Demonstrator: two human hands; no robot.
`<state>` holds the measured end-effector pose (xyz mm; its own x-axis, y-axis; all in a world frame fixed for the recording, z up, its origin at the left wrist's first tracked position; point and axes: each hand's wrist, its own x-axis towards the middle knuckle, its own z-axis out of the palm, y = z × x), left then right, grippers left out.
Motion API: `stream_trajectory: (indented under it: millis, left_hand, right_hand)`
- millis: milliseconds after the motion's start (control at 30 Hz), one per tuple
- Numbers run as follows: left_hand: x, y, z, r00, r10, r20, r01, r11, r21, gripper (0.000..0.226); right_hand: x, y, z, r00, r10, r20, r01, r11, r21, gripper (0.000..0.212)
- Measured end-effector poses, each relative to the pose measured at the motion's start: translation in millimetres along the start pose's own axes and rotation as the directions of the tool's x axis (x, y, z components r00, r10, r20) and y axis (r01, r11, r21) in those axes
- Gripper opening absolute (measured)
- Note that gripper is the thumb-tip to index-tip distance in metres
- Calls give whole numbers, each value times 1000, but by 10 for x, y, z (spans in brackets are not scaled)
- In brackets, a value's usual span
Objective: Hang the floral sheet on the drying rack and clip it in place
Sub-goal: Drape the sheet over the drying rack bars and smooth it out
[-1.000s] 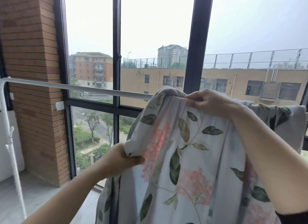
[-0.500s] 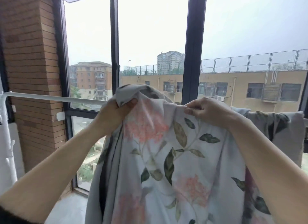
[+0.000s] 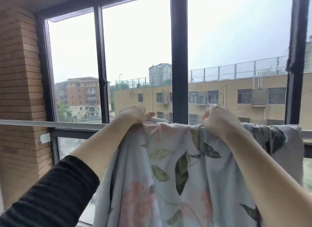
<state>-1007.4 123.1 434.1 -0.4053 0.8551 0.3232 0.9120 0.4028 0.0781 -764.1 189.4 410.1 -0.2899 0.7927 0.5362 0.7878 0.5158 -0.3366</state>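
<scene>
The floral sheet (image 3: 179,176), pale grey with green leaves and pink blooms, hangs in front of me from the white rail of the drying rack (image 3: 50,124). Its top edge is bunched at rail height. My left hand (image 3: 135,114) grips that edge at the sheet's upper left corner. My right hand (image 3: 217,119) is closed on the same edge further right, at the rail. To the right of my right hand, more of the sheet (image 3: 278,142) lies draped over the rail. No clip is visible.
A dark-framed window (image 3: 179,57) stands right behind the rail, with buildings outside. A brick pillar (image 3: 20,91) rises at the left. The rail runs bare from the pillar to my left hand.
My left hand has risen from the sheet's lower side edge up to rail height, carrying the corner with it. The right hand stays gripping at the rail. The view has tilted upward.
</scene>
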Motion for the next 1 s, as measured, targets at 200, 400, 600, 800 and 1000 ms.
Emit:
stream_trajectory:
  millis: [200, 400, 600, 800, 1000]
  left_hand:
    - [-67, -155, -15, 987, 46, -152, -72, 982, -172, 47]
    - [-112, -170, -11, 982, 40, -184, -90, 958, -273, 46]
    - [-190, -214, 38, 949, 9, -314, -97, 959, -267, 52]
    - [-408, -368, 32, 860, 49, -508, -276, 882, -382, 58]
    - [-711, -617, 254, 803, -73, -592, -289, 821, -493, 53]
  right_hand:
    - [-224, -156, -82, 979, -201, 13, 198, 970, 144, 34]
    - [-316, -607, 78, 870, -491, 45, 472, 857, 208, 56]
    - [-220, -792, 259, 845, -496, 199, 495, 867, 61, 38]
    - [-77, -736, 262, 845, -469, 258, 446, 883, 144, 32]
    - [17, -750, 333, 835, -486, 259, 462, 874, 151, 27]
